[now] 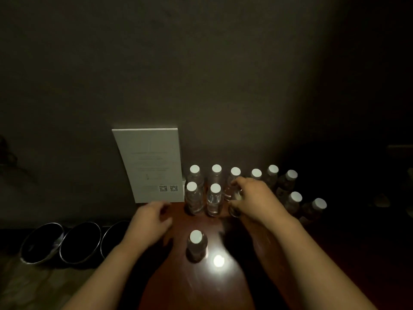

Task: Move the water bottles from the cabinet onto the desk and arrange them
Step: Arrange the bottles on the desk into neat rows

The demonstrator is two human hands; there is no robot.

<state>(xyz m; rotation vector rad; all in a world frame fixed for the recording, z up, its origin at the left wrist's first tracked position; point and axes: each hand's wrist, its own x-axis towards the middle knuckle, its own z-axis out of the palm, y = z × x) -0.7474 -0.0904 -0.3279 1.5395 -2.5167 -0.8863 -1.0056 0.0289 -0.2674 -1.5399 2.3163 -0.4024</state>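
Gripping: right hand (pixel 250 198) holds a bottle (pixel 234 208) in the second row, centre frame.
Lone bottle (pixel 196 245): upright, lower centre, nearer left hand (pixel 152 218), whose fingers hang loosely curled, holding nothing.

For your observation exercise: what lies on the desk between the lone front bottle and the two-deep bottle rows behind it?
Bare desk between lone bottle and rows, in the head view.

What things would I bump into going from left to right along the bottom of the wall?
Three dark bowls → white card leaning on the wall → back row of white-capped bottles on the desk.
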